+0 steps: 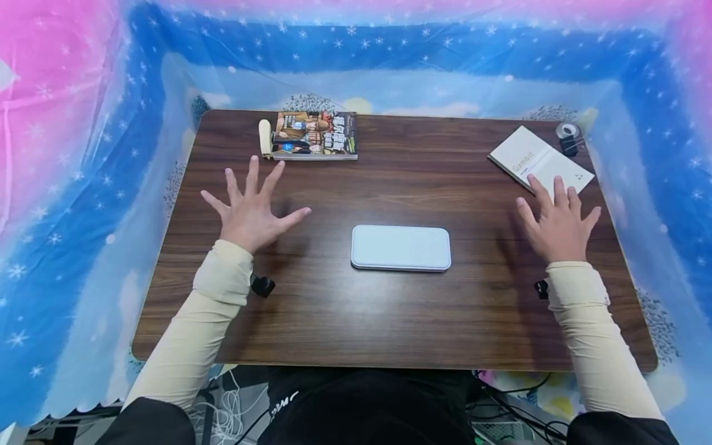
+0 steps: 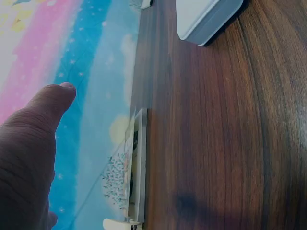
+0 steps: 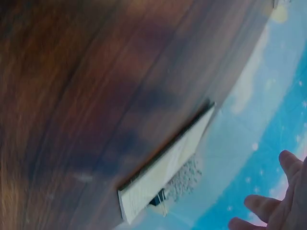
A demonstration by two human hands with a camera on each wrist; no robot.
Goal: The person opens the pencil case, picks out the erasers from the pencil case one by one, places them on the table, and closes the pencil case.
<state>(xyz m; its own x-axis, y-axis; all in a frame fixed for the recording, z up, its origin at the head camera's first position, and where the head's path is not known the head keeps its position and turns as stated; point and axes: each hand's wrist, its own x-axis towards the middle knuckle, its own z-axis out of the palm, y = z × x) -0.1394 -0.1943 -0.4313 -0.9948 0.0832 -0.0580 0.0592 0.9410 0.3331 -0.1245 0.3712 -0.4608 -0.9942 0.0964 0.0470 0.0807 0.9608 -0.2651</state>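
Observation:
Fingers spread wide, my left hand (image 1: 248,213) hovers over the left part of the table, nearest to a comic-style book (image 1: 317,135) with a cream stapler (image 1: 266,138) at its left end. My right hand (image 1: 560,228) is held with spread fingers on the right side, its fingertips overlapping the lower edge of a pale notebook (image 1: 536,162) marked "Gambit" in the head view. Between the hands lies a white, rounded rectangular case (image 1: 400,248), whose corner also shows in the left wrist view. Neither hand holds anything.
Behind the notebook, at the table's back right corner, are a roll of tape (image 1: 567,130) and a black binder clip (image 1: 568,146). A blue and pink patterned curtain (image 1: 423,52) surrounds the wooden table (image 1: 423,327). Cables (image 1: 228,408) hang below the front edge.

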